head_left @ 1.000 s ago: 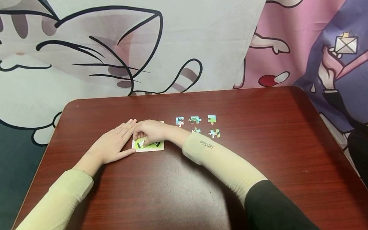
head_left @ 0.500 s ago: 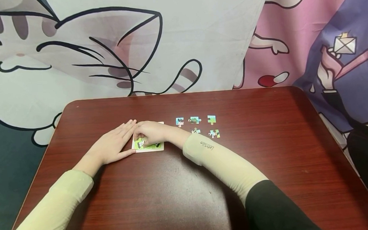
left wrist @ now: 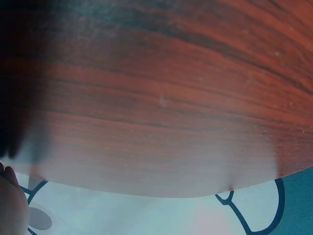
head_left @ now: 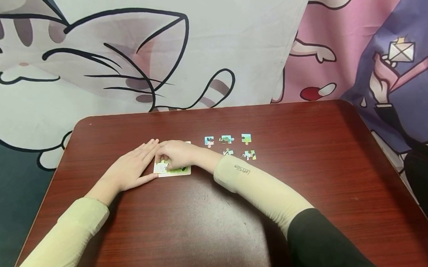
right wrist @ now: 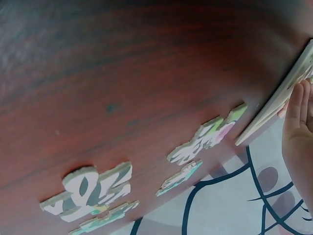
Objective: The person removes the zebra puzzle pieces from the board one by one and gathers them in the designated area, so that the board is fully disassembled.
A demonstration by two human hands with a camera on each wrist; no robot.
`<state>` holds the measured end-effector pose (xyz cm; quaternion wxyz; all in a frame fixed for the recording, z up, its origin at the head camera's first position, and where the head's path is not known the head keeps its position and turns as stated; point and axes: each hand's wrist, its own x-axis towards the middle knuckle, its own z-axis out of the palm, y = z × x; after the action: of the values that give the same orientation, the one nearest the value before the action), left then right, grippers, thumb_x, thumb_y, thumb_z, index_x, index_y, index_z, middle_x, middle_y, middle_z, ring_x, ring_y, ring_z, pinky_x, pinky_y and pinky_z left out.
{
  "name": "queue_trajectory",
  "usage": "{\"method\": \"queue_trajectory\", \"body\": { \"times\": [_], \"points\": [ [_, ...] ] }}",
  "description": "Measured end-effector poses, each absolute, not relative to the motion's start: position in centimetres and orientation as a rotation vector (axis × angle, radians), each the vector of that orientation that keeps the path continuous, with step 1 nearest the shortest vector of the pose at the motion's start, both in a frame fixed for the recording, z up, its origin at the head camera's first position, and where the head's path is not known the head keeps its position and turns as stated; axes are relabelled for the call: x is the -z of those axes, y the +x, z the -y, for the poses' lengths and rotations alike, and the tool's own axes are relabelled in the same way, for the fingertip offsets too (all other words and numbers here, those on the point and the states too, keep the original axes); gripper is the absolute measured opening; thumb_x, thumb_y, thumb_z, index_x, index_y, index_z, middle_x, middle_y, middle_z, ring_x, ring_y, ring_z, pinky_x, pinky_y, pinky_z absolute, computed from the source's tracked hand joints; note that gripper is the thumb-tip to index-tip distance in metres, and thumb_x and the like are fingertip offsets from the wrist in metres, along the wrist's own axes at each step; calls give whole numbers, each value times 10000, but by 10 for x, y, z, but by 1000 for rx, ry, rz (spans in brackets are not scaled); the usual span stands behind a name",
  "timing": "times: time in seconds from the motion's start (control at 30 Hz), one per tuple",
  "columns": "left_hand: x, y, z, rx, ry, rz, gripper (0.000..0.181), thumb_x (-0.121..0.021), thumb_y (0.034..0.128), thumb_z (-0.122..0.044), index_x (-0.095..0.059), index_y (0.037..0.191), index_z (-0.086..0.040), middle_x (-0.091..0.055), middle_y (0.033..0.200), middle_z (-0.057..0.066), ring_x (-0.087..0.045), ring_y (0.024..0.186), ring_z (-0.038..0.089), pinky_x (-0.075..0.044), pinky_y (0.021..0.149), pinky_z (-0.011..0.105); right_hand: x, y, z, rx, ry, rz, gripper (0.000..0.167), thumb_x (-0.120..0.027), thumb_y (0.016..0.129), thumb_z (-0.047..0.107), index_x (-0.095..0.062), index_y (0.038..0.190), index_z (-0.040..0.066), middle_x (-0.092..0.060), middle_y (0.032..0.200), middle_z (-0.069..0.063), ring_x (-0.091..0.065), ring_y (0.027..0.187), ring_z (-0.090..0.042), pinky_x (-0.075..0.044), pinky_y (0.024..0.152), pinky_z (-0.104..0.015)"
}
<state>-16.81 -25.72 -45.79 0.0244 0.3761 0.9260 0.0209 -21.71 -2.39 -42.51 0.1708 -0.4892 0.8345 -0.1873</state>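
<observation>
A small picture puzzle board (head_left: 179,172) with a pale border lies on the table, mostly covered by my right hand. My left hand (head_left: 130,167) rests flat along its left side, fingers straight and thumb at the lower left corner. Over the board, my right hand (head_left: 176,152) has its fingers curled down and pinches a puzzle piece (head_left: 161,167) at the lower left, where a whitish patch shows. The fingertips hide part of that piece. In the right wrist view the board (right wrist: 276,103) and the right hand (right wrist: 297,117) appear at the right edge.
Several loose puzzle pieces lie right of the board, among them a green one (head_left: 246,138), a blue one (head_left: 209,140) and one lower right (head_left: 249,155). The reddish-brown table (head_left: 212,230) ends at the back before a cat-print cloth (head_left: 253,46).
The board's lower left area, green with a figure before, now looks whitish as the right hand lifts or tilts a piece there. The left hand stays in place.
</observation>
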Motion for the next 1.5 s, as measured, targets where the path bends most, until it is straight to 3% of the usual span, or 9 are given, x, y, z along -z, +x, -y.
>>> {"method": "queue_trajectory", "body": {
  "times": [0.23,0.67,1.07,1.5],
  "points": [
    [457,-169,257,-67,1161,-2866,931,-660,1009,-482,-243,1666,29,-277,1742,219,-310,1613,388,-249,1355,437,426,-219,22,591,-1372,-2400,232,-695,960,48,-768,1170,116,-717,1209,-27,-685,1035,-100,-520,930,-187],
    [457,-169,256,-73,1135,-2864,927,-650,1015,-496,-245,1669,21,-268,1748,208,-303,1619,377,-304,1326,484,430,-225,19,847,-1278,-2304,161,-693,978,30,-790,1096,81,-755,1132,-62,-715,975,-119,-511,849,-91],
    [458,-169,255,-51,1153,-2863,932,-664,1004,-491,-266,1655,43,-285,1736,227,-318,1609,391,-320,1313,506,419,-225,9,953,-1232,-2280,118,-716,979,48,-807,1050,73,-789,1020,-60,-701,890,-90,-534,815,-98],
    [457,-168,256,-39,1149,-2857,910,-651,1010,-479,-283,1642,62,-283,1734,237,-303,1613,399,-294,1328,489,405,-225,-20,925,-1200,-2296,91,-745,978,60,-815,1031,82,-798,1012,-47,-712,883,-93,-564,817,-130]
  ]
}}
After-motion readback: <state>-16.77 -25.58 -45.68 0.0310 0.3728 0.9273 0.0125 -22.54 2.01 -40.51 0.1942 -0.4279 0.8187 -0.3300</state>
